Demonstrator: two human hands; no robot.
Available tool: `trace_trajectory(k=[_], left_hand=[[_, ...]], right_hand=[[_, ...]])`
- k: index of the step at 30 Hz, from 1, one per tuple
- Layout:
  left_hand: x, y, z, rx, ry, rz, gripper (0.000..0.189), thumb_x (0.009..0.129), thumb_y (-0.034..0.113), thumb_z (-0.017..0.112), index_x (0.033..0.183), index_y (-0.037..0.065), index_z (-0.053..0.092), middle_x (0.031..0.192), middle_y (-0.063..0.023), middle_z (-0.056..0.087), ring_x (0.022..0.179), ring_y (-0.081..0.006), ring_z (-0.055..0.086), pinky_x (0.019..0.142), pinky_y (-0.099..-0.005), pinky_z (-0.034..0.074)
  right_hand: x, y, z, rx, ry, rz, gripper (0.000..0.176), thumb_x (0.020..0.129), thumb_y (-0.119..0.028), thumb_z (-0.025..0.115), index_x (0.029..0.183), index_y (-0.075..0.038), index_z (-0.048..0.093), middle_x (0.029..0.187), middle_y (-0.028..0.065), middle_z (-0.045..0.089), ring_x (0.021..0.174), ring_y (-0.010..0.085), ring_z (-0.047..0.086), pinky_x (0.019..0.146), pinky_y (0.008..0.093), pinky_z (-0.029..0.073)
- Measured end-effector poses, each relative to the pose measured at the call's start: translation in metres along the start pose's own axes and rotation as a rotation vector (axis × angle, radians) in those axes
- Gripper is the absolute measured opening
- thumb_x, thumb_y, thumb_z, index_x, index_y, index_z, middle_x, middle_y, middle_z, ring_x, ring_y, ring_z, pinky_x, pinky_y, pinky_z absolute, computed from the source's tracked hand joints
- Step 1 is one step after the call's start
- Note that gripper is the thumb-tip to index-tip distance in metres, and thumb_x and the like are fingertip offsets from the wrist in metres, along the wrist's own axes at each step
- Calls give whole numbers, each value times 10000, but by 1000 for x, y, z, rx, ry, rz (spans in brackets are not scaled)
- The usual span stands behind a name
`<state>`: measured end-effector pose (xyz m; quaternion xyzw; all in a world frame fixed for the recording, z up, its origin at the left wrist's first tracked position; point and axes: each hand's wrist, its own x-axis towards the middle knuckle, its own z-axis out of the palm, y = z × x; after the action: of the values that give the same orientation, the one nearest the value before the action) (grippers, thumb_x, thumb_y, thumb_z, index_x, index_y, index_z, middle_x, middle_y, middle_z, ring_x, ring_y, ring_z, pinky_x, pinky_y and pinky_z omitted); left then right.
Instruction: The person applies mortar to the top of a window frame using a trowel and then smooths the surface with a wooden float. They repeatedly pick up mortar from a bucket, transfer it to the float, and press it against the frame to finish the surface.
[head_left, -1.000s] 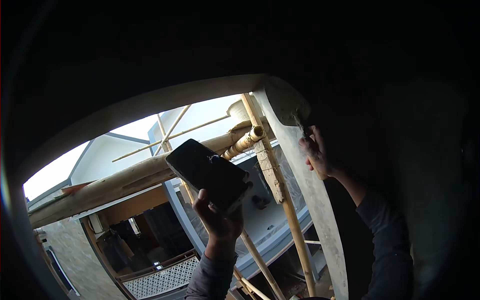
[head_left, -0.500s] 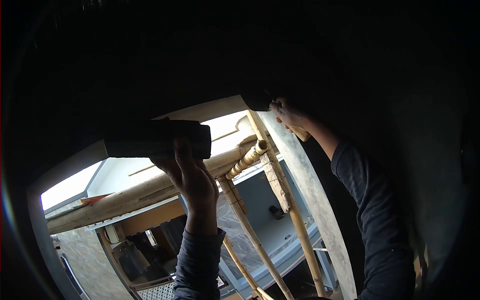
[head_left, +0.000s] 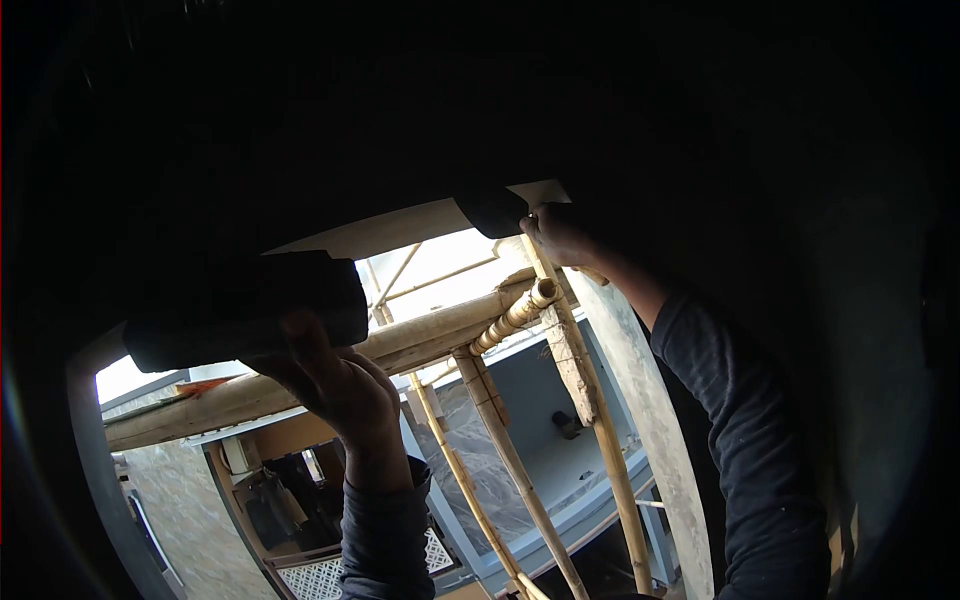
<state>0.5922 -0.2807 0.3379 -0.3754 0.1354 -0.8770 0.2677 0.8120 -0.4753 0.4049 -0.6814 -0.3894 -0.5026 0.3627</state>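
My left hand (head_left: 345, 395) is raised and closed around the lower side of a dark, block-shaped board (head_left: 250, 310). The board is almost a silhouette, so its material and upper face cannot be made out. Farther right and higher, my right hand (head_left: 560, 240) grips a trowel by its handle. Its dark blade (head_left: 490, 213) shows against the pale underside of the window opening's top edge (head_left: 390, 228). Only a little of the handle shows below the hand.
Beyond the opening, bamboo poles (head_left: 515, 320) are tied together as scaffolding. A thick horizontal pole (head_left: 215, 412) crosses the view. The opening's pale right side (head_left: 650, 420) runs close to my right forearm. A building with a white lattice panel (head_left: 310, 582) stands outside; deep shadow surrounds the opening.
My left hand has moved left and slightly down with the board. My right hand and the trowel have shifted a little left along the opening's top edge. The view has shifted slightly.
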Motion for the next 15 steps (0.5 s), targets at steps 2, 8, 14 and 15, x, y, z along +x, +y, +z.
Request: trace_trajectory(k=[2, 8, 14, 15], left_hand=[[1, 1, -6, 97, -25, 31, 726, 853, -209, 354, 1472, 168, 308, 1546, -209, 73, 1430, -436, 70, 1122, -523, 297], [-2, -12, -3, 28, 51, 105, 585, 929, -98, 375, 1457, 148, 327, 1532, -205, 157, 1422, -414, 143, 1131, -529, 257], [-1, 3, 7, -992, 177, -387, 531, 961, -60, 393, 1426, 196, 394, 1537, -183, 194, 1416, -384, 218, 1124, -512, 269], [-2, 4, 7, -961, 164, -353, 530, 966, -53, 386, 1425, 213, 397, 1541, -181, 182, 1416, -383, 218, 1124, -513, 268]], right_hand=[[16, 16, 20, -355, 81, -176, 439, 1015, -324, 370, 954, 32, 620, 863, 203, 676, 782, 325, 673, 752, 420, 545], [56, 103, 57, -841, 134, -337, 296, 972, -290, 483, 945, -39, 638, 977, 144, 668, 708, 248, 664, 637, 388, 549], [0, -20, -8, -307, 63, -52, 348, 996, -281, 399, 942, -18, 621, 911, 167, 668, 780, 306, 667, 743, 420, 546], [4, -25, -5, -200, -20, -35, 375, 1011, -238, 329, 1009, -7, 624, 1008, 170, 664, 874, 324, 668, 809, 439, 545]])
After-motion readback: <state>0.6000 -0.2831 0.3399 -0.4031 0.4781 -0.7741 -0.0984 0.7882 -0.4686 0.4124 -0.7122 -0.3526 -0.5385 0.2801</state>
